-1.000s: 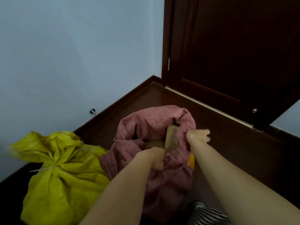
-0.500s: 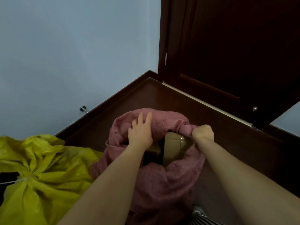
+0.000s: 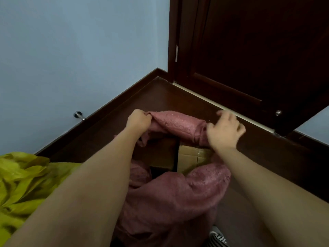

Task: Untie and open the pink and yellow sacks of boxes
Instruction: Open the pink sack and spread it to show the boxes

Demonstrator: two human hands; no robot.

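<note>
The pink sack (image 3: 178, 196) stands on the dark floor in front of me with its mouth open. Two cardboard boxes (image 3: 194, 157) show inside, a darker one on the left and a lighter taped one on the right. My left hand (image 3: 138, 121) is closed on the far left part of the sack's rolled rim. My right hand (image 3: 223, 132) grips the far right part of the rim, its fingers blurred. The yellow sack (image 3: 26, 182) lies at the lower left, bunched, its tie out of view.
A blue wall meets a dark skirting board on the left, with a metal door stop (image 3: 78, 115) sticking out. A dark wooden door (image 3: 249, 59) stands ahead on the right. A striped cloth (image 3: 218, 237) shows at the bottom edge.
My left hand moved from flat on the sack's top to a grip on the far left rim. Both hands pulled the rim back and apart, widening the mouth and baring more of the boxes.
</note>
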